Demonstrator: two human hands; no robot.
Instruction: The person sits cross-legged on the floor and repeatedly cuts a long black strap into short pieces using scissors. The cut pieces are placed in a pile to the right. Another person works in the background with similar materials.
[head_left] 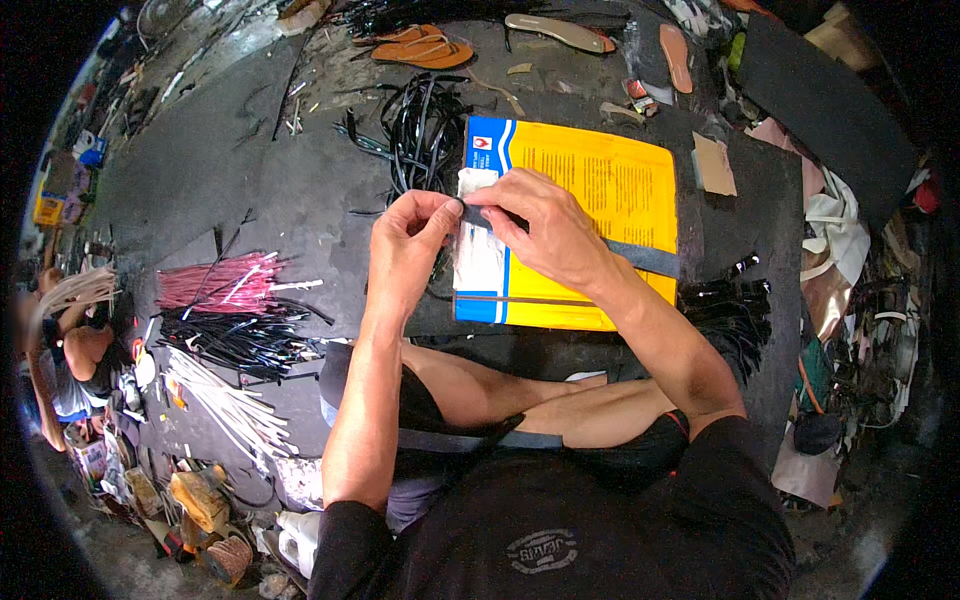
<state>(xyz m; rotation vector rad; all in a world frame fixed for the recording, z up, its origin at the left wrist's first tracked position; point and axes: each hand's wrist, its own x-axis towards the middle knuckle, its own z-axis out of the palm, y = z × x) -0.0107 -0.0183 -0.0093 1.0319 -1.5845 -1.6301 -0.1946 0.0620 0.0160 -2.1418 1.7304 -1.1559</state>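
A flat yellow board (600, 180) with a blue and white edge lies before me. Across it runs a dark grey strip (645, 258), passing under my right forearm toward my fingers. My left hand (410, 235) pinches the strip's end between thumb and forefinger, just past the board's left edge. Close beside it, my right hand (540, 215) grips the same strip, thumb below and fingers curled over. Beneath the hands a white patch (480, 262) covers part of the blue edge. A thin brown strip (540, 300) stretches along the board's near side.
Black straps (425, 130) lie coiled behind my left hand. Pink (215, 285), black (240, 338) and white (225, 400) strip bundles rest at left, more black strips (735, 310) at right. Beyond are orange sandals (425, 50) and a beige sole (560, 33). Another person (85, 350) sits far left.
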